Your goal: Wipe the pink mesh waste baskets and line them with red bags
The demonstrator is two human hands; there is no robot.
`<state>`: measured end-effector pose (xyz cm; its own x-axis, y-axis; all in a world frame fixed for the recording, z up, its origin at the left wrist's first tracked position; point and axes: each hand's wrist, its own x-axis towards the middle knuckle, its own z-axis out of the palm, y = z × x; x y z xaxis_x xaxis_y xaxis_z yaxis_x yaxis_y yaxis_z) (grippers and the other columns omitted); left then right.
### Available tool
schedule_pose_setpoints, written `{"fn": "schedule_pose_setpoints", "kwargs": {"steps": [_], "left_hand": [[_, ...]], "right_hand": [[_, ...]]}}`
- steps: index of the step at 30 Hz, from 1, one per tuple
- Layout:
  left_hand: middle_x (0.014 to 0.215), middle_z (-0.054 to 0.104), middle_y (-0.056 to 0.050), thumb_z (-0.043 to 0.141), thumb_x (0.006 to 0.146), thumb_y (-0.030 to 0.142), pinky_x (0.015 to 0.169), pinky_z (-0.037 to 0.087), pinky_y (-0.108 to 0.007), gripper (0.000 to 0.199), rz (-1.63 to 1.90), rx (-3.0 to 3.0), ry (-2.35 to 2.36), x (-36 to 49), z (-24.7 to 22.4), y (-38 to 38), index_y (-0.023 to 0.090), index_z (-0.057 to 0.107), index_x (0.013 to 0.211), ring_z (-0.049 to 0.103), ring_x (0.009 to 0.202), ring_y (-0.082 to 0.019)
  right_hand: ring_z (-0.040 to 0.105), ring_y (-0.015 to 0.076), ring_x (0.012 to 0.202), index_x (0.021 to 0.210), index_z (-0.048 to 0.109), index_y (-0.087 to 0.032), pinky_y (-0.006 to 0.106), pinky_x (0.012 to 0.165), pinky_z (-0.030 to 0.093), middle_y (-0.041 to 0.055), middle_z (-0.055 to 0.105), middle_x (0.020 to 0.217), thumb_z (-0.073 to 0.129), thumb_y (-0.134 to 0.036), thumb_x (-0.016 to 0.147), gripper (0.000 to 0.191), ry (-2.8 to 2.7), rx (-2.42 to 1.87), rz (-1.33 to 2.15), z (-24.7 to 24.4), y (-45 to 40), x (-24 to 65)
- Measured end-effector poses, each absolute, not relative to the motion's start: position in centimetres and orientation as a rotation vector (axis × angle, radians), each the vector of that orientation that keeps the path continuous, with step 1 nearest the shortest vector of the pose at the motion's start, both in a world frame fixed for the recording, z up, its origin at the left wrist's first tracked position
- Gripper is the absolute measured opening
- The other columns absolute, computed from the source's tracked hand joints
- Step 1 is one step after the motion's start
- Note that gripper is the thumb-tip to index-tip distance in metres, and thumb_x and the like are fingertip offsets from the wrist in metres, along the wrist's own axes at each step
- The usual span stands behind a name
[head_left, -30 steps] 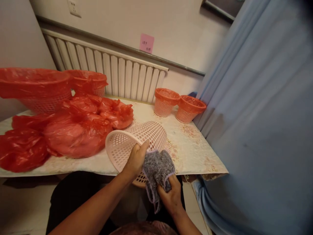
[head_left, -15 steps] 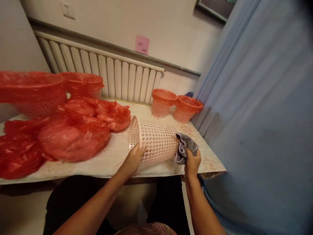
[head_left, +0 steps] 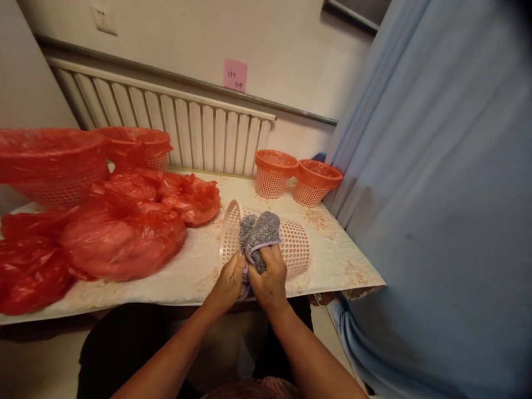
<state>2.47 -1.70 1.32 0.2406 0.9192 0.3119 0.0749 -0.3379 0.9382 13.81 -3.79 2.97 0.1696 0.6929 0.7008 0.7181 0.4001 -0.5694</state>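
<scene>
Blue curtain (head_left: 432, 188) hangs at 3 o'clock. White radiator (head_left: 182, 130) at 10, pink note (head_left: 235, 74) at 11:30, dark frame (head_left: 358, 14) at 1.

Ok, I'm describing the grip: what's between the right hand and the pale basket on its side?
The head view shows a gray cloth between the right hand and the pale basket.

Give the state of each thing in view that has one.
Held basket: tipped sideways, mouth leftward
Cloth: bunched up
Left hand: gripping held basket
Right hand: gripping cloth
Right baskets: upright, red-lined
Left baskets: upright, red-lined
Red bags: bulging, heaped together
Curtain: hanging in folds
Socket: nothing plugged in
</scene>
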Motion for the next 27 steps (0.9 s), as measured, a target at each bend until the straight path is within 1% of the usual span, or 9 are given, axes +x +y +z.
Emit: {"fn": "schedule_pose_setpoints", "kwargs": {"steps": [3, 6, 9, 11, 14, 18, 22, 25, 27], "left_hand": [[0.110, 0.065, -0.009, 0.034, 0.095, 0.046, 0.102, 0.040, -0.037, 0.041, 1.173, 1.641, 0.961, 2.1, 1.4, -1.8, 0.017, 0.058, 0.110, 0.056, 0.111, -0.025], [0.102, 0.066, -0.008, 0.034, 0.096, 0.048, 0.095, 0.043, -0.036, 0.042, 1.144, 1.627, 0.989, 2.0, 1.2, -1.9, 0.016, 0.059, 0.105, 0.058, 0.101, -0.024], [0.097, 0.067, -0.007, 0.033, 0.097, 0.048, 0.087, 0.045, -0.035, 0.042, 1.126, 1.622, 0.970, 2.1, 0.9, -1.9, 0.016, 0.059, 0.105, 0.060, 0.091, -0.023], [0.102, 0.067, -0.008, 0.033, 0.097, 0.047, 0.088, 0.045, -0.035, 0.043, 1.125, 1.624, 0.926, 2.2, 0.8, -2.1, 0.016, 0.059, 0.110, 0.060, 0.091, -0.022], [0.108, 0.067, -0.008, 0.033, 0.098, 0.046, 0.090, 0.044, -0.033, 0.043, 1.123, 1.652, 0.889, 2.1, 0.7, -2.3, 0.015, 0.058, 0.116, 0.059, 0.094, -0.022], [0.109, 0.068, -0.009, 0.033, 0.098, 0.045, 0.090, 0.045, -0.033, 0.043, 1.102, 1.697, 0.882, 2.0, 0.4, -2.7, 0.015, 0.057, 0.118, 0.060, 0.094, -0.022], [0.114, 0.067, -0.010, 0.036, 0.096, 0.045, 0.097, 0.044, -0.036, 0.043, 1.084, 1.755, 0.870, 2.1, -0.9, -3.0, 0.015, 0.058, 0.118, 0.060, 0.103, -0.025], [0.118, 0.066, -0.010, 0.038, 0.094, 0.045, 0.102, 0.041, -0.038, 0.042, 1.070, 1.760, 0.872, 2.0, -2.3, -3.2, 0.016, 0.057, 0.119, 0.058, 0.111, -0.026], [0.120, 0.065, -0.010, 0.039, 0.095, 0.044, 0.104, 0.040, -0.039, 0.042, 1.061, 1.759, 0.903, 1.8, -3.1, -3.3, 0.016, 0.056, 0.121, 0.057, 0.114, -0.027]], "right_hand": [[0.055, 0.0218, 0.096, 0.102, 0.065, -0.022, 0.032, 0.084, 0.047, 0.0075, 0.055, 0.102, 0.053, -0.013, 0.073, 0.032, -1.612, -1.334, -0.099, 2.5, -3.9, 14.7], [0.055, 0.0219, 0.097, 0.104, 0.065, -0.023, 0.032, 0.083, 0.046, 0.0079, 0.056, 0.106, 0.052, -0.012, 0.073, 0.035, -1.583, -1.472, -0.205, 1.4, -2.9, 18.7], [0.054, 0.0237, 0.097, 0.106, 0.065, -0.020, 0.035, 0.085, 0.045, 0.0090, 0.058, 0.104, 0.050, -0.018, 0.074, 0.035, -1.389, -1.675, -0.306, -0.1, -1.9, 24.4], [0.053, 0.0255, 0.098, 0.108, 0.065, -0.017, 0.038, 0.088, 0.043, 0.0106, 0.059, 0.103, 0.050, -0.023, 0.074, 0.038, -1.205, -1.753, -0.330, -1.0, -1.5, 27.8], [0.053, 0.0267, 0.097, 0.110, 0.065, -0.014, 0.041, 0.091, 0.041, 0.0112, 0.062, 0.101, 0.053, -0.028, 0.069, 0.044, -1.038, -1.785, -0.244, -1.8, -1.4, 30.6], [0.055, 0.0258, 0.094, 0.105, 0.066, -0.015, 0.040, 0.090, 0.042, 0.0102, 0.064, 0.099, 0.055, -0.028, 0.067, 0.042, -1.002, -1.740, -0.134, -0.7, -1.4, 27.5], [0.056, 0.0221, 0.087, 0.091, 0.066, -0.018, 0.034, 0.083, 0.046, 0.0057, 0.062, 0.090, 0.055, -0.023, 0.068, 0.026, -1.289, -1.514, -0.030, 2.4, -2.5, 19.9], [0.057, 0.0205, 0.092, 0.095, 0.065, -0.021, 0.031, 0.085, 0.047, 0.0046, 0.060, 0.096, 0.054, -0.015, 0.069, 0.029, -1.514, -1.282, 0.026, 4.1, -3.5, 15.5], [0.056, 0.0209, 0.097, 0.099, 0.064, -0.022, 0.031, 0.087, 0.046, 0.0053, 0.059, 0.100, 0.054, -0.012, 0.069, 0.033, -1.562, -1.239, -0.004, 4.1, -3.4, 14.7]]}}
